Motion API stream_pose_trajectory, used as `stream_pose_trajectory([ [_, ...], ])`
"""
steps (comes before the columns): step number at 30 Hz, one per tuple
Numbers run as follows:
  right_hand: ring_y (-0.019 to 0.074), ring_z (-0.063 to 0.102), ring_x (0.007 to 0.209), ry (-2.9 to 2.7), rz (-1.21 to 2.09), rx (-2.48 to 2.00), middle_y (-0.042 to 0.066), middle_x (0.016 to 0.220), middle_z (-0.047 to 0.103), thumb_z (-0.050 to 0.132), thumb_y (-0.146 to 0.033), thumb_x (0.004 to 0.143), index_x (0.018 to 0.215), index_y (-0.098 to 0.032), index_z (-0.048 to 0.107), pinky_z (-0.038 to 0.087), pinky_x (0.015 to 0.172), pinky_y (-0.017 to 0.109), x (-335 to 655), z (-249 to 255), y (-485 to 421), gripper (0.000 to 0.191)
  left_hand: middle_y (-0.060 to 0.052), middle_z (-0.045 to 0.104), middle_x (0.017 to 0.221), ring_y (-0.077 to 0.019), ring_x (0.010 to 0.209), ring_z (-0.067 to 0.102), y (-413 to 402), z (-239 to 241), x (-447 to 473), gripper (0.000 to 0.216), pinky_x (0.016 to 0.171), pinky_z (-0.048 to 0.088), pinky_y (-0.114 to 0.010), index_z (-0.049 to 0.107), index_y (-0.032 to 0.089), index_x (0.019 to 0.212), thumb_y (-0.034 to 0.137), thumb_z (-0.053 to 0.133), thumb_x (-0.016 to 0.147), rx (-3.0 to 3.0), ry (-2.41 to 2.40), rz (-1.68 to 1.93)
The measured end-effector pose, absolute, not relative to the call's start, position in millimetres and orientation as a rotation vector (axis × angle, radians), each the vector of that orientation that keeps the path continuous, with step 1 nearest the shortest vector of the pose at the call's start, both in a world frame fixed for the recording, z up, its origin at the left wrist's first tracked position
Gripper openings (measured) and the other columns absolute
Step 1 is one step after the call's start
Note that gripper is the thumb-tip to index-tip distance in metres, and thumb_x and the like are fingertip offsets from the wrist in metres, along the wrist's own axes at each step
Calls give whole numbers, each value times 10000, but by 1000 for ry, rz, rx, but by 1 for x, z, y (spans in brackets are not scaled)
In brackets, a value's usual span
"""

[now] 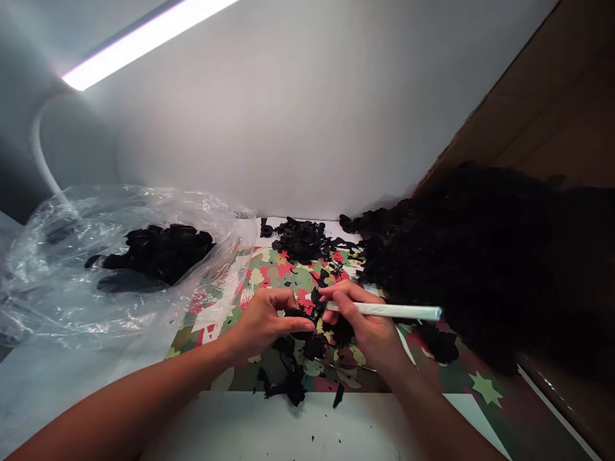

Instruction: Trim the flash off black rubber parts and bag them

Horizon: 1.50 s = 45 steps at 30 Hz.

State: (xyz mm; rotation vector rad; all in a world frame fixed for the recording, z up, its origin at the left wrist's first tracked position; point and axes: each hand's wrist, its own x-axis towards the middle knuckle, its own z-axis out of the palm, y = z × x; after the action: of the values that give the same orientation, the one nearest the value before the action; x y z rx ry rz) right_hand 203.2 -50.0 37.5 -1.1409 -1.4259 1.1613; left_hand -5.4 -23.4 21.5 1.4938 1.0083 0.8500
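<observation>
My left hand (269,320) is closed, its thumb and fingers pinching a small black rubber-like piece (298,313) over the camouflage-patterned mat (276,275). Just right of it, my right hand (365,320) grips a slim white-handled tool (403,311). The handle's blunt end points right, while its working tip, near the black piece, is too dark to make out. Torn black scraps (291,383) lie beneath and in front of both hands.
A clear plastic bag (62,256) with black rounded parts (168,250) sits at left. Black scraps (302,238) are piled at the back. A large black heap (456,275) fills the right, against cardboard (542,121). A lit lamp (148,41) hangs upper left.
</observation>
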Motion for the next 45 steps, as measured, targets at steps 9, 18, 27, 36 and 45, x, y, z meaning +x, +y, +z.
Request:
stream_pose_trajectory([
  [9,224,729,1005,-1570,1247,-994,83,1077,774,709,-329,921,809,-211,690,588,883,357,203,38,-53,164,44,527,576,-97,537,427,-22,15,-9,467,496,273,-223,561,158,608,501,870,677,1507,1002,801],
  [18,235,731,1040,-1586,1281,-1027,95,1108,781,698,-343,937,817,-207,686,577,892,359,206,40,-53,181,55,493,568,-101,584,415,-22,19,-9,470,557,254,-242,557,150,601,486,876,679,1539,977,803],
  [27,248,736,1016,-1664,1209,-1055,91,1082,787,656,-385,958,818,-217,674,587,831,361,207,40,-56,220,50,530,586,-105,597,420,-21,17,-8,432,573,285,-237,594,149,603,461,888,659,1505,958,808],
  [36,250,720,970,-1904,584,-1184,80,1100,783,553,-258,984,918,-237,710,524,899,408,202,27,-43,171,2,614,648,-142,649,503,-24,19,-9,460,636,373,-270,630,148,606,514,907,622,1496,858,809],
  [45,225,735,939,-1586,1149,-1031,82,1035,779,692,-343,914,778,-216,686,589,795,325,201,46,-55,186,16,634,644,-128,637,502,-22,18,-9,397,617,357,-247,654,149,634,462,898,656,1488,903,810],
])
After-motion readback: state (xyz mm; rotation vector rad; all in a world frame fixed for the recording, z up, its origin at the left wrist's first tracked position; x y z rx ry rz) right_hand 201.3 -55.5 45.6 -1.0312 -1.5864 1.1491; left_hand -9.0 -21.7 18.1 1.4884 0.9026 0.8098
